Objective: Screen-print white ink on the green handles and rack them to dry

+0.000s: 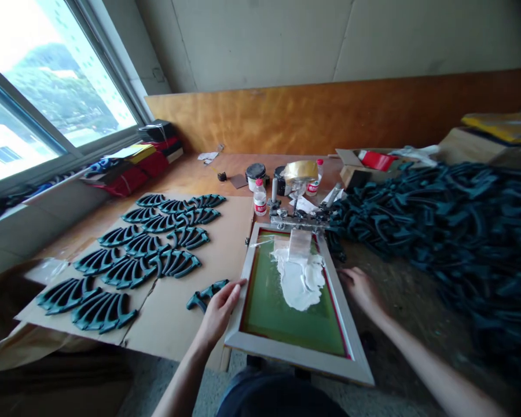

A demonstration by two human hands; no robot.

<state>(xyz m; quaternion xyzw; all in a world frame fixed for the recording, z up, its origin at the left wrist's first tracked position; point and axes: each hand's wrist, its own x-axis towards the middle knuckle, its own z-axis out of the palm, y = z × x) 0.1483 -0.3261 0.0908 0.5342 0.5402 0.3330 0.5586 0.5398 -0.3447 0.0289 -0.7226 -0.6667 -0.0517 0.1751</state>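
Dark clothing point(282, 399) came nearest, then the screen-printing frame point(295, 354), flat on the bench, white ink point(301, 289) on its mesh point(286, 330). Left hand point(219, 307) touched its left rim, right hand point(362, 289) beside it; grasps couldn't be told. Fanned plastic parts point(128, 269) looked done; the pile point(481, 231), likely left.

Dark navy cloth point(282, 397) shows at six o'clock, between a bare left forearm point(189, 365) at seven and bare right forearm point(429, 356) at four.
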